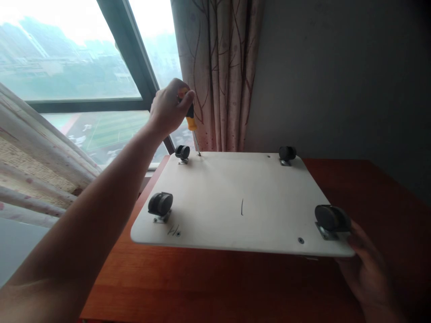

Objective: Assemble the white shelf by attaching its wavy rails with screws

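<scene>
My left hand (171, 105) is closed around the yellow and black handle of a screwdriver (191, 123). The screwdriver leans slightly, its tip on a screw (199, 154) at the far left edge of a white board (235, 188). Black casters stand up from the board's corners: far left (182, 152), near left (160, 204), far right (287, 153) and near right (332, 218). At the near right corner my right hand (367, 264) grips the board's edge, fingers beside the caster and partly hidden in shadow.
Under the board is a reddish-brown wooden table (215, 282). A window (84, 67) and a patterned curtain (225, 72) stand behind on the left, with another curtain (40, 157) at the left edge. A grey wall (330, 80) rises at the back right.
</scene>
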Available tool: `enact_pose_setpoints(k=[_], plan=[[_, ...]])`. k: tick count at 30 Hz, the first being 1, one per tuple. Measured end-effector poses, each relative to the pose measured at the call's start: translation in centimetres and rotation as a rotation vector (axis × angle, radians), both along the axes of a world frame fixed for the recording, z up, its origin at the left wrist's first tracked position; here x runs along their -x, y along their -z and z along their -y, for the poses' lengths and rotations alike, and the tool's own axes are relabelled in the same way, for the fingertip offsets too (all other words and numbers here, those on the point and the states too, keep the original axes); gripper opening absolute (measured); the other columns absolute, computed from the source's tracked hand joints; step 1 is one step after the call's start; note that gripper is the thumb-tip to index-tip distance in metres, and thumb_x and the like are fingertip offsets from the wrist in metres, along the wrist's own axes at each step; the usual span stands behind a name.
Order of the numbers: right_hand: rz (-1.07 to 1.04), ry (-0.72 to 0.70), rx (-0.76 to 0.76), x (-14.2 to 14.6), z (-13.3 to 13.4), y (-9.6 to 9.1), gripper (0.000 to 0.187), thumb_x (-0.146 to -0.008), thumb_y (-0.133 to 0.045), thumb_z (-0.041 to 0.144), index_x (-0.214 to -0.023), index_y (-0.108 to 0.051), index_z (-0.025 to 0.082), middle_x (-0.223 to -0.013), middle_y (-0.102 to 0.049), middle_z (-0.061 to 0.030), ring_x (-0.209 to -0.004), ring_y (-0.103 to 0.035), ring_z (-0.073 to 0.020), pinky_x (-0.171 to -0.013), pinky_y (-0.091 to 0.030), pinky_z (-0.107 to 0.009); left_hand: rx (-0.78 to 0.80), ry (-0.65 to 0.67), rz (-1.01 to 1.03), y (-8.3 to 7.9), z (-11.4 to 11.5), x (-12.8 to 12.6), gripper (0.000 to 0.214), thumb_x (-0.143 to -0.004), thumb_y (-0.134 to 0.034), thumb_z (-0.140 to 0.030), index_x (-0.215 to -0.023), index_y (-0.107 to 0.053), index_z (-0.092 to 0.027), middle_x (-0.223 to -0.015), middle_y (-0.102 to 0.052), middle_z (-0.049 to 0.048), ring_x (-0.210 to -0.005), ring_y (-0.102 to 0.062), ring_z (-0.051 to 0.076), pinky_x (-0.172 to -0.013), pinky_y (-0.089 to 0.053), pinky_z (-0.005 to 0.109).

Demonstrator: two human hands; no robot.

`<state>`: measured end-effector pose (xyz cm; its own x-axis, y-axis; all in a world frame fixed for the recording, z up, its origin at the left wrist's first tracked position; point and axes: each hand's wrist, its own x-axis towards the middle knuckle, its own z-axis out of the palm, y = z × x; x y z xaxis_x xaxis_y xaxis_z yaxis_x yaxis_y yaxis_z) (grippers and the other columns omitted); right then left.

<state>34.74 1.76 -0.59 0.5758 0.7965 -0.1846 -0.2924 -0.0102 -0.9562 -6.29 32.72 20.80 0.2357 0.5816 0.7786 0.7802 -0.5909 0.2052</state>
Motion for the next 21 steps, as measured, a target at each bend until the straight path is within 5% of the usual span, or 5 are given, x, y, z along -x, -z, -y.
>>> enact_pose_setpoints(k=[6,11,14,17,21], plan=[[-0.016,-0.003,0.003,0.3,0.0,-0.4,0.052,-0.069,-0.082,0.038,-0.120,-0.075,0.035,-0.133,-0.067,0.0033,-0.104,-0.065,-0.0205,-0.063,-0.054,-0.020,0.011,-0.199,-0.237,-2.1,0.9,-0.3,0.024,-0.088,-0.067,-0.039,-0.103,-0.072,-0.021,-0.090,-0.067,0.0086,-0.072,-0.059,0.022,-0.072,-0.050,0.040],[-0.006,-0.022,0.006,0.2,0.0,-0.6,0.050,-0.068,-0.082,0.039,-0.118,-0.076,0.036,-0.130,-0.069,0.0030,-0.091,-0.066,-0.0182,-0.055,-0.051,-0.020,0.301,-0.203,-0.366,-4.1,-0.6,0.7,0.039,-0.085,-0.063,-0.022,-0.124,-0.068,-0.018,-0.085,-0.068,0.0046,-0.075,-0.064,0.022,-0.079,-0.052,0.040],[0.002,-0.006,0.014,0.3,0.0,-0.7,0.051,-0.067,-0.082,0.038,-0.118,-0.076,0.035,-0.132,-0.068,0.0032,-0.087,-0.065,-0.0173,-0.053,-0.049,-0.019,0.281,-0.172,-0.368,-4.3,-1.8,1.4,0.026,-0.089,-0.065,-0.038,-0.092,-0.073,-0.014,-0.059,-0.055,-0.0013,-0.066,-0.063,0.020,-0.081,-0.052,0.040],[0.003,-0.003,0.006,0.5,0.0,-0.7,0.053,-0.067,-0.082,0.038,-0.119,-0.075,0.034,-0.133,-0.067,0.0018,-0.084,-0.066,-0.0183,-0.051,-0.048,-0.020,0.158,-0.120,-0.493,-4.4,-2.6,1.9,0.044,-0.087,-0.065,-0.055,-0.065,-0.065,-0.017,-0.044,-0.043,-0.0044,-0.058,-0.058,0.017,-0.076,-0.052,0.034],[-0.014,-0.030,-0.009,0.5,0.0,-0.7,0.051,-0.069,-0.082,0.038,-0.120,-0.075,0.034,-0.132,-0.068,0.0010,-0.084,-0.067,-0.0189,-0.050,-0.048,-0.021,0.222,0.013,-0.615,-5.2,-2.3,1.5,0.023,-0.082,-0.070,-0.038,-0.093,-0.073,-0.018,-0.064,-0.060,-0.0038,-0.058,-0.055,0.012,-0.068,-0.049,0.025]])
